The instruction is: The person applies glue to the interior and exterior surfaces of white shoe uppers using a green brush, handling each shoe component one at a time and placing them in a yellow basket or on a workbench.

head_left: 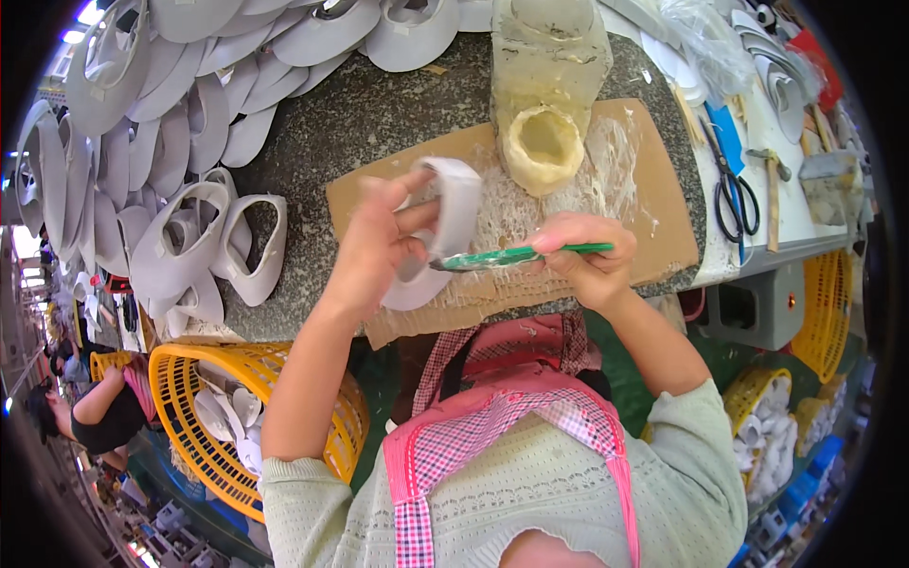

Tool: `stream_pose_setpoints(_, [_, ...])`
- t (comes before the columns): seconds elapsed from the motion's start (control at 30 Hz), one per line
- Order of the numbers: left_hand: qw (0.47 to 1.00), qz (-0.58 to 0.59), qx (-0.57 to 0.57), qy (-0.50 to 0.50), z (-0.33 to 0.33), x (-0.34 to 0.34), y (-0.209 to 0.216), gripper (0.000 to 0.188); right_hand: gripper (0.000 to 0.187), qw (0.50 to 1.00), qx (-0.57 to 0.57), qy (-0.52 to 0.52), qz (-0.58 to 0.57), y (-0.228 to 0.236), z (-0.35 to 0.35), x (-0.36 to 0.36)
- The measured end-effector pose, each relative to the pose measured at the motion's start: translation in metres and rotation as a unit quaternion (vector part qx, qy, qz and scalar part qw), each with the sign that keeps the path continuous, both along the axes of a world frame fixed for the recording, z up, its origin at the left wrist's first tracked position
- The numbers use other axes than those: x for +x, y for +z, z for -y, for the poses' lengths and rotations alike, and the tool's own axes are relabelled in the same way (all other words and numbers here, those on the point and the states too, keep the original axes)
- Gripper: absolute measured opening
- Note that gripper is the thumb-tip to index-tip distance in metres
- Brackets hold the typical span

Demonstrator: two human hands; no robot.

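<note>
My left hand (365, 248) holds a white shoe upper (458, 204) above the cardboard, its fingers passing through the opening. Closed around the green handle of a brush (492, 257), my right hand (592, 257) keeps it nearly level. The brush's dark tip points left, at the lower part of the upper; whether it touches is hard to tell. Just beyond my hands, a cut-open plastic container (544, 142) has a round mouth crusted with cream-coloured glue. The cardboard sheet (653, 213) under my hands carries white smears.
Many white uppers (180, 104) lie in overlapping rows at left. A yellow basket (170, 426) with white pieces stands below the table's left edge. Black-handled scissors (734, 204) and a hammer (774, 194) lie at right. Another person (104, 412) is at far left.
</note>
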State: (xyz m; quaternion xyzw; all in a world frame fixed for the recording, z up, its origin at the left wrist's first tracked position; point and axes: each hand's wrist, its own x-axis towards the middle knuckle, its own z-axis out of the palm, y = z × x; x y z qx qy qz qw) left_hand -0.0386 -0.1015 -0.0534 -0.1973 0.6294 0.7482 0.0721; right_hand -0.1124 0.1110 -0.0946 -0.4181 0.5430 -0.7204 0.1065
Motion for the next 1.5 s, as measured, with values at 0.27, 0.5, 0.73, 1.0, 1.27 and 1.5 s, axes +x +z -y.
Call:
stream_pose_setpoints(0.27, [0.746,-0.194,-0.638,0.01,0.03,0.044,0.018,0.028,0.011,0.991,0.062,-0.12,-0.017,-0.005,-0.022,0.01])
stream_pose_setpoints(0.5, [0.907,-0.03,-0.419,0.033,0.029,0.083,-0.04,0.03,0.018,0.982,0.015,-0.056,-0.18,-0.001,0.02,0.063])
stream_pose_setpoints(0.73, [0.979,-0.021,-0.028,0.202,0.01,0.082,-0.026,0.042,0.02,0.981,0.032,-0.084,-0.17,-0.003,0.015,0.068])
stream_pose_setpoints(1.0, [0.95,-0.052,0.14,0.273,0.018,0.094,-0.044,0.017,0.019,0.924,0.097,-0.211,-0.304,-0.018,0.004,0.042])
stream_pose_setpoints(1.27, [0.949,-0.064,0.07,0.299,0.004,0.098,-0.049,0.014,0.021,0.925,0.001,-0.132,-0.355,0.0,0.017,0.071])
stream_pose_setpoints(1.5, [0.942,-0.08,-0.038,0.324,-0.001,0.104,-0.051,0.009,0.025,0.899,0.095,-0.256,-0.344,0.0,0.0,0.03])
